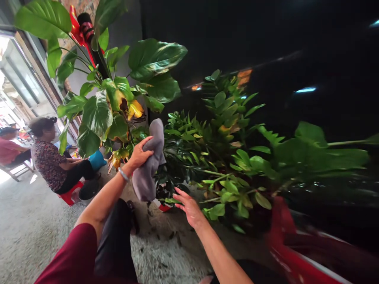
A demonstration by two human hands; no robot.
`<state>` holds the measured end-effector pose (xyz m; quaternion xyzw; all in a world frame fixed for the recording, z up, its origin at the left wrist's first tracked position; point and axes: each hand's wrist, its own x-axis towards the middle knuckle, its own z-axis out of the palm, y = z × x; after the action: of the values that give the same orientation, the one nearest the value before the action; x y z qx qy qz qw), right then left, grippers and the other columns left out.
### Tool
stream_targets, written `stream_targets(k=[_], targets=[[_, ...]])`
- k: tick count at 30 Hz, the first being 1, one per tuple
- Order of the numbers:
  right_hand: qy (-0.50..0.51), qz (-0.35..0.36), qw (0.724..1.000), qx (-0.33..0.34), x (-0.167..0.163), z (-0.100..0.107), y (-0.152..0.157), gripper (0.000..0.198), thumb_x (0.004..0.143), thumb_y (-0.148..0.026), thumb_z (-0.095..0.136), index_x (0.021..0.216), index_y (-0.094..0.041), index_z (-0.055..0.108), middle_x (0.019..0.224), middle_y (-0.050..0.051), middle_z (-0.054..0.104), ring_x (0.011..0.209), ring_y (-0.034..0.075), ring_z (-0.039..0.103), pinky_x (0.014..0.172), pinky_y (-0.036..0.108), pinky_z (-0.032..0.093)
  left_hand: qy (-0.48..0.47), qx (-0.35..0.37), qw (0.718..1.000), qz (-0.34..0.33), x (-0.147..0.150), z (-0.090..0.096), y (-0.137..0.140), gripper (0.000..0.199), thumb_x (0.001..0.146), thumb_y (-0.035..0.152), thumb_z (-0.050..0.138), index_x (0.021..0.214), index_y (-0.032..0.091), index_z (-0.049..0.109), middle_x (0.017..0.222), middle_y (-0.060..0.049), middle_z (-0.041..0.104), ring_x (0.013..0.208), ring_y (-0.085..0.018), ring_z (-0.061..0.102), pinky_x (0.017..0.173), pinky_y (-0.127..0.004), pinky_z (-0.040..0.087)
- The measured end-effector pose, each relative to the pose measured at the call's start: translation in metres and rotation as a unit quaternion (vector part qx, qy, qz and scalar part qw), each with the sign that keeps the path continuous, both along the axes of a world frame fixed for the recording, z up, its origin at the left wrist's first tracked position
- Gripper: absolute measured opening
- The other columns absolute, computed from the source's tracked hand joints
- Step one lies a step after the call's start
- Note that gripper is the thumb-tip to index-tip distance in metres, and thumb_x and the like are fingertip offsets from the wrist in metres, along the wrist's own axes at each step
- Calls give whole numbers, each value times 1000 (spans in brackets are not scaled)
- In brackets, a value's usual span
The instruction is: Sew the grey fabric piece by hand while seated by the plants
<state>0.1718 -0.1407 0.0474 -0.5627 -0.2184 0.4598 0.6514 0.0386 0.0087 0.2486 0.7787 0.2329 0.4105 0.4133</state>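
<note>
My left hand [141, 152] is closed on a soft grey sock [149, 173], its fingers and thumb pinching it near the middle. The sock hangs upright, one end above the hand and the other below, in front of the potted plants. A bracelet circles my left wrist. My right hand [191, 209] is stretched out lower and to the right, fingers apart, holding nothing. It is nearest to the low green leaves [219, 209], and a gap separates it from the sock.
A tall large-leaved plant [97, 118] stands left of a bushy plant [225, 106] against a dark glossy wall. At the left, a person [49, 157] sits on a red stool [69, 193] beside a dark bucket [88, 191]. A blurred red object [296, 252] is at lower right.
</note>
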Motion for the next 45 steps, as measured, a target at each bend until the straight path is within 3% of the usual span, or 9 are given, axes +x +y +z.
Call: stream_targets(k=[5,8,12,16,21,28,31,37,45], targets=[[12,-21,1000,-6,2,-5,-3,49,53,-44,74,98,-24,76,99,7,77,101,31,67,69,35,50,199,-31,960,-197,12,-36,-24,59,60,4,61,117,15,71,121,-7,69,110,-32,62,101,-42,46],[13,-28,999,-10,6,-6,-8,47,52,-44,74,95,-23,76,103,8,76,105,31,66,69,34,50,219,-43,933,-281,1,-28,-35,56,62,6,63,116,20,72,117,-6,71,109,-32,63,99,-43,47],[26,-12,1000,-9,3,1,-6,55,53,-42,76,105,-23,75,98,7,76,98,28,68,69,33,48,58,27,984,-167,17,3,-12,59,65,7,63,123,17,67,129,-6,65,123,-32,55,109,-43,38],[29,-14,999,-10,-2,3,-3,53,53,-42,75,103,-24,76,96,7,77,95,28,68,70,34,48,53,94,991,-75,33,-21,4,64,64,5,60,126,18,65,131,-6,64,122,-28,56,110,-41,38],[16,-24,999,-25,7,-3,-15,52,50,-41,76,98,-23,77,106,10,75,105,31,65,72,35,48,324,44,911,-252,-8,-61,-12,60,62,5,62,121,18,69,117,-7,71,101,-26,65,88,-36,52],[4,0,1000,-20,4,0,-6,54,56,-44,73,106,-25,75,116,10,72,111,31,63,76,36,48,48,70,996,-35,-22,10,12,66,68,12,62,133,18,59,135,-6,61,125,-26,54,112,-39,36],[-2,6,1000,-18,-2,0,-3,51,56,-41,73,103,-25,76,113,10,73,108,30,65,73,34,49,57,76,995,11,-13,-14,12,66,64,11,62,129,16,62,134,-7,62,125,-27,54,112,-41,36],[-16,-10,999,-28,3,-8,-16,32,52,-38,71,80,-23,76,92,8,77,95,29,67,66,32,48,309,19,912,-268,-36,-92,-33,62,58,11,69,118,27,70,117,1,71,107,-25,64,92,-32,49],[-9,-20,1000,-13,-6,10,-14,47,54,-41,76,98,-25,75,121,9,71,111,30,65,71,34,49,171,-169,957,-161,-52,-76,-34,74,60,15,72,133,23,59,104,-2,70,85,-18,64,75,-28,51]])
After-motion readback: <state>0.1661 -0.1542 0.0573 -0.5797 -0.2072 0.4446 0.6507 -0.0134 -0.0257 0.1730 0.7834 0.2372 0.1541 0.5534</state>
